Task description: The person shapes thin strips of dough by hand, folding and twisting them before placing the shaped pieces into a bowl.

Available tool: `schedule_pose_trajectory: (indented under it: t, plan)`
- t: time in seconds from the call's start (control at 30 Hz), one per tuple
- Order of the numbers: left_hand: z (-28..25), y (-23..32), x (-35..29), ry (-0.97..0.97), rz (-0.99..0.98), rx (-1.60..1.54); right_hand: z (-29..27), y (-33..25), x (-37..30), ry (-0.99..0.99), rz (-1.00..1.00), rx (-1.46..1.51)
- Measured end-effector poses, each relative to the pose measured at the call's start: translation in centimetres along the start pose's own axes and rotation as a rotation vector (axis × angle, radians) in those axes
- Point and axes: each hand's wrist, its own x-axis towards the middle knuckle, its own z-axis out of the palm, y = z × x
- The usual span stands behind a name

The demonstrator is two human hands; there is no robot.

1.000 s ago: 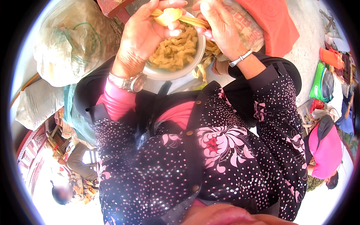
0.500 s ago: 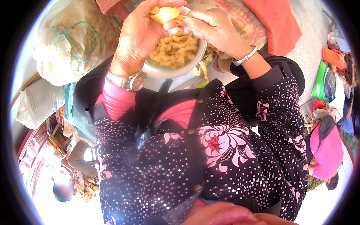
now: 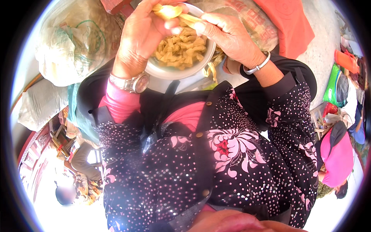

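Above the bowl, my left hand [image 3: 141,38] curls around a glossy yellow bundle of soft strips [image 3: 169,12]; what they are made of I cannot tell. My right hand [image 3: 234,36] pinches the bundle's narrow tail between thumb and fingers, so both hands hold the same piece. Below them is a white bowl [image 3: 154,72] between my legs, holding many yellow-brown folded pieces [image 3: 181,52]. My left hand and the bundle hide part of its far side. A few loose yellow strips [image 3: 210,71] lie just right of the bowl.
A large whitish plastic bag [image 3: 62,54] stands at the left, a printed sack [image 3: 251,19] and an orange-red cloth [image 3: 290,31] at the far right. A green packet [image 3: 332,85] lies farther right. Other people are nearby: one in pink [image 3: 338,154], another at lower left [image 3: 87,189].
My right hand has drawn slightly right and down, away from my left hand. More of the bundle's tail shows between them. My left hand keeps its hold.
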Motion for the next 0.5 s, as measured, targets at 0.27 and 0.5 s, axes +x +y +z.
schedule_pose_trajectory:
  t: [0.27,0.5]
  plan:
    - [2.0,-2.1,-0.1,0.165,0.133,0.482,0.7,0.3,0.1,0.123,0.053,-0.079]
    - [1.4,-2.0,-0.2,0.172,0.055,0.416,1.1,0.9,0.1,0.123,0.029,-0.079]
